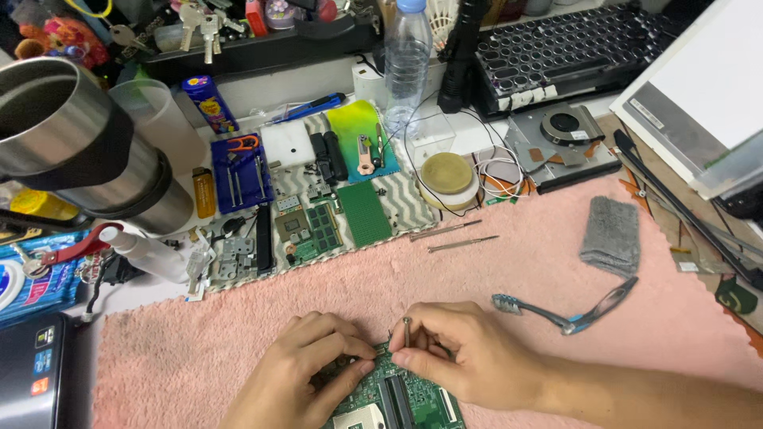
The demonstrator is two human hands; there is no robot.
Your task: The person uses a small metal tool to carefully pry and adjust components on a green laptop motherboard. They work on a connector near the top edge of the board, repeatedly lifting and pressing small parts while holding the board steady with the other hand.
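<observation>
Pink towel point(556, 262) near edge: left hand point(298, 369) pinches the board point(397, 397) steady; right hand point(457, 353) pinches a screwdriver point(407, 330), best kept upright.

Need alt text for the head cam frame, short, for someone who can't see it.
Two bare hands work on a green circuit board lying on a pink towel: the right hand holds a small screwdriver upright at the board's top edge while the left hand steadies it. A toothbrush, a grey cloth and laptop parts lie beyond.
</observation>
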